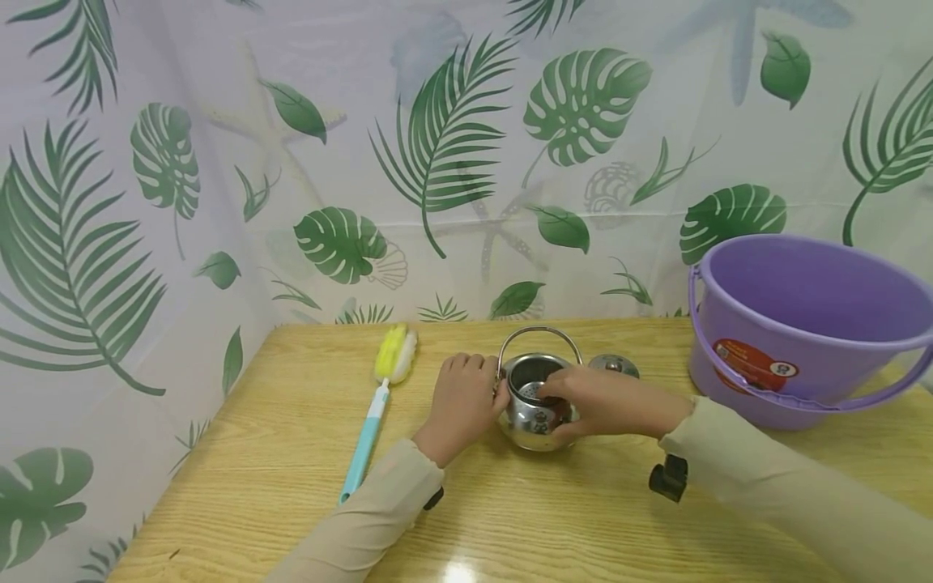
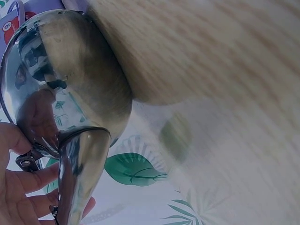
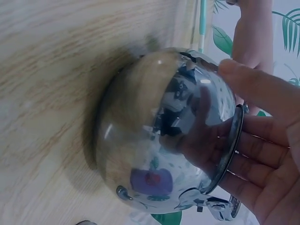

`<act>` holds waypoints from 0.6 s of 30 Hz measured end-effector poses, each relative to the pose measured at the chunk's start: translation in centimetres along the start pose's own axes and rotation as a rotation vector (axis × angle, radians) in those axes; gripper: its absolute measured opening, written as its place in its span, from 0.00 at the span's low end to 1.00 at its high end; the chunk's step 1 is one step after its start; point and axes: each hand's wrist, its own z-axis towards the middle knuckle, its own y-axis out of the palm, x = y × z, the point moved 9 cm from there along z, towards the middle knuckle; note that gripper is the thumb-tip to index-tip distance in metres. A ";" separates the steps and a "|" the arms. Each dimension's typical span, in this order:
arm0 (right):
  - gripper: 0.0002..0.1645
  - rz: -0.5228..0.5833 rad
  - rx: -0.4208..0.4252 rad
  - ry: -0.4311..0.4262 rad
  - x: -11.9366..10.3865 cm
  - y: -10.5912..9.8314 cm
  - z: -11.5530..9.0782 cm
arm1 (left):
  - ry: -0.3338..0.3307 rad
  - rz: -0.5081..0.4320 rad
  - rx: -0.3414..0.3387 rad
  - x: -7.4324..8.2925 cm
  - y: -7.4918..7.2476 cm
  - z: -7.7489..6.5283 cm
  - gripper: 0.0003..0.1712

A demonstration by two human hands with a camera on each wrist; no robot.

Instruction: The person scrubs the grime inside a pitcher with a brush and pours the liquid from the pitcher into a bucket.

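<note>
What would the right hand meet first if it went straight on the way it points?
Probably the strainer inside the kettle: the right hand reaches in over the rim, though depth there is unclear.

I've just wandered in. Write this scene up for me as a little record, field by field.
Surface: yellowish wood-grain tabletop
Main item: round shiny metal teapot, arched metal handle raised
Inside it: perforated metal strainer
Left hand: holds the teapot at its spout side
Right hand: fingers in the teapot's mouth; any pinch is hidden
Beside teapot: round metal lid
Left: turquoise-handled brush, yellow-and-white head
Right: large purple bucket
</note>
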 end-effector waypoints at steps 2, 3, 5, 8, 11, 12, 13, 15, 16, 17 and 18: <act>0.19 0.004 0.013 -0.016 -0.1 -0.2 0.1 | -0.006 -0.002 -0.017 0.0 0.1 0.0 0.14; 0.17 -0.004 0.022 -0.023 -0.1 -0.3 0.1 | -0.008 -0.002 -0.024 0.0 0.2 0.0 0.14; 0.13 -0.019 0.032 -0.037 -0.1 -0.4 0.2 | -0.011 -0.004 -0.034 0.0 0.2 0.0 0.15; 0.09 -0.038 0.039 -0.040 0.1 -0.6 0.3 | -0.008 -0.003 -0.025 -0.1 0.1 0.0 0.14; 0.08 -0.036 0.037 -0.028 0.1 -0.7 0.5 | -0.004 -0.002 -0.016 0.0 0.0 -0.1 0.14; 0.08 -0.040 0.038 -0.026 0.1 -0.7 0.5 | -0.002 -0.003 -0.014 0.0 0.0 -0.1 0.14; 0.08 -0.042 0.039 -0.026 0.0 -0.8 0.5 | -0.001 -0.003 -0.012 0.0 0.0 -0.1 0.14; 0.08 -0.042 0.040 -0.026 -0.1 -0.8 0.5 | 0.001 -0.002 -0.012 0.0 0.0 -0.1 0.14; 0.09 -0.042 0.041 -0.025 -0.1 -0.9 0.5 | 0.002 -0.001 -0.012 0.0 0.0 -0.1 0.14; 0.09 -0.043 0.044 -0.024 -0.1 -0.9 0.5 | 0.003 0.000 -0.011 0.0 0.1 -0.1 0.14; 0.08 -0.042 0.049 -0.025 -0.2 -0.9 0.4 | 0.004 0.000 -0.011 0.0 0.1 -0.1 0.14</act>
